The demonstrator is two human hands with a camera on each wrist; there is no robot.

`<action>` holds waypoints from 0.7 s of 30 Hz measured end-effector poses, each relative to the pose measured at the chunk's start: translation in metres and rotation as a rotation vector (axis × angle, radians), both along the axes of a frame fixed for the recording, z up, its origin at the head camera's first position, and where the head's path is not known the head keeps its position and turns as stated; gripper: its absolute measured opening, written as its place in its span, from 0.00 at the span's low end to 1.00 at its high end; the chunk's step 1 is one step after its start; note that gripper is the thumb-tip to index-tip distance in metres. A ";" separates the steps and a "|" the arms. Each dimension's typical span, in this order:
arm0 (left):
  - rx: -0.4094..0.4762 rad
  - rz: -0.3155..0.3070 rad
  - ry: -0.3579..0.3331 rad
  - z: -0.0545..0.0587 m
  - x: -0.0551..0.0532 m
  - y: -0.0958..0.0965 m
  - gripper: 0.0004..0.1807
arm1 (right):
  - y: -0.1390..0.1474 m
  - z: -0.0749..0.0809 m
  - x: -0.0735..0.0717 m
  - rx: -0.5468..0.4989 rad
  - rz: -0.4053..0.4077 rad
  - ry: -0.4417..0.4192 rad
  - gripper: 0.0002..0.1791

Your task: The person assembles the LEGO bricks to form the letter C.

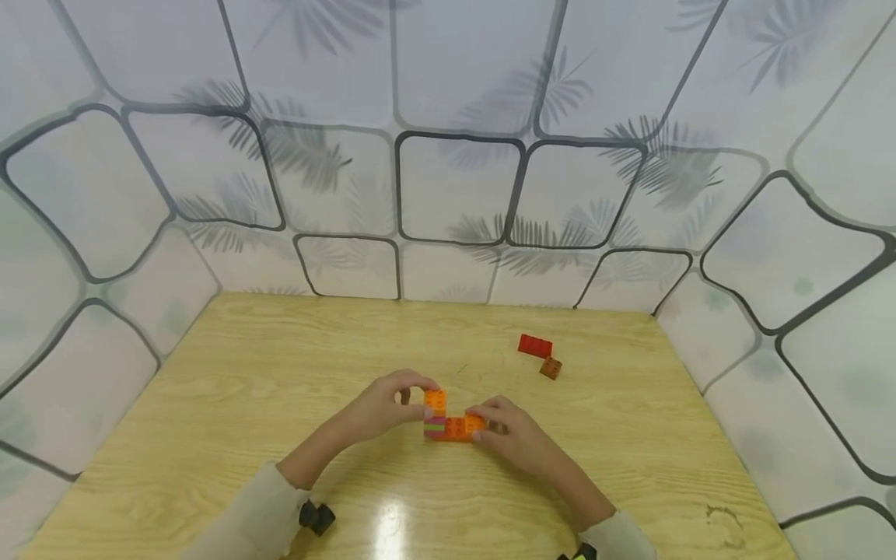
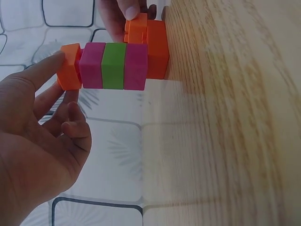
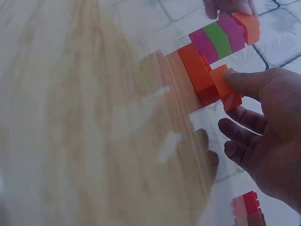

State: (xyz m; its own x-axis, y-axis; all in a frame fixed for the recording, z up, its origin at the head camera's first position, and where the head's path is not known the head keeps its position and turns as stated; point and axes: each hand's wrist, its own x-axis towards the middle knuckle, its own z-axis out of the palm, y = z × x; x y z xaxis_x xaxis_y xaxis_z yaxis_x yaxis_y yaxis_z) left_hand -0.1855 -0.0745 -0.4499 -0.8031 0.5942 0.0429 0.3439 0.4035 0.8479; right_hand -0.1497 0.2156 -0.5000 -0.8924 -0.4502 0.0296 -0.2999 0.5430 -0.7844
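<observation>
Toy bricks (image 1: 455, 428) on wood-grain tbl (image 1: 315, 342), leaf-print wall (image 1: 458, 187) bhd

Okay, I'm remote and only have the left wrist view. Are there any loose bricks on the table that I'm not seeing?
Observer: Yes, the head view shows a red brick lying beyond the right hand.
Operator: Is it by itself?
Observer: No, a smaller brown brick lies right next to it.
Operator: And the top orange brick in the left hand, which way do its studs face?
Observer: Upward; the head view shows them on its top side.
</observation>
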 end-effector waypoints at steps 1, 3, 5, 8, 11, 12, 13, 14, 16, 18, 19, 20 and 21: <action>-0.003 0.000 0.003 0.000 0.000 0.000 0.19 | 0.000 0.000 0.000 0.001 0.003 0.003 0.21; -0.012 0.002 0.011 -0.001 0.000 0.000 0.19 | 0.001 0.000 -0.001 0.002 0.005 0.005 0.22; -0.027 0.010 0.017 -0.001 0.001 0.000 0.19 | 0.001 0.000 -0.001 0.002 0.004 -0.004 0.22; -0.064 0.031 0.029 0.000 0.001 0.001 0.19 | 0.001 -0.001 -0.001 0.002 0.000 -0.005 0.22; -0.107 0.054 0.049 0.002 0.002 0.003 0.18 | 0.002 -0.001 -0.001 0.006 -0.007 -0.015 0.22; -0.118 0.060 0.057 0.003 0.002 0.003 0.17 | 0.002 -0.001 -0.002 0.006 -0.007 -0.014 0.22; -0.129 0.065 0.067 0.003 0.003 0.004 0.17 | 0.002 -0.001 -0.002 0.007 -0.007 -0.013 0.22; -0.133 0.071 0.070 0.003 0.003 0.004 0.17 | 0.002 -0.001 -0.002 0.006 -0.007 -0.015 0.22; -0.130 0.076 0.079 0.001 0.003 0.004 0.17 | 0.002 -0.001 -0.002 0.004 -0.004 -0.015 0.22; -0.121 0.080 0.083 0.000 0.003 0.004 0.17 | 0.002 -0.002 -0.002 0.005 0.000 -0.003 0.22; -0.111 0.082 0.084 -0.001 0.004 0.005 0.18 | 0.002 -0.002 -0.002 0.005 0.000 0.000 0.22; -0.099 0.083 0.083 -0.002 0.004 0.005 0.18 | 0.002 -0.002 -0.002 0.004 -0.002 0.003 0.22; -0.090 0.083 0.086 -0.003 0.005 0.005 0.18 | 0.002 -0.003 -0.002 0.003 -0.005 0.004 0.22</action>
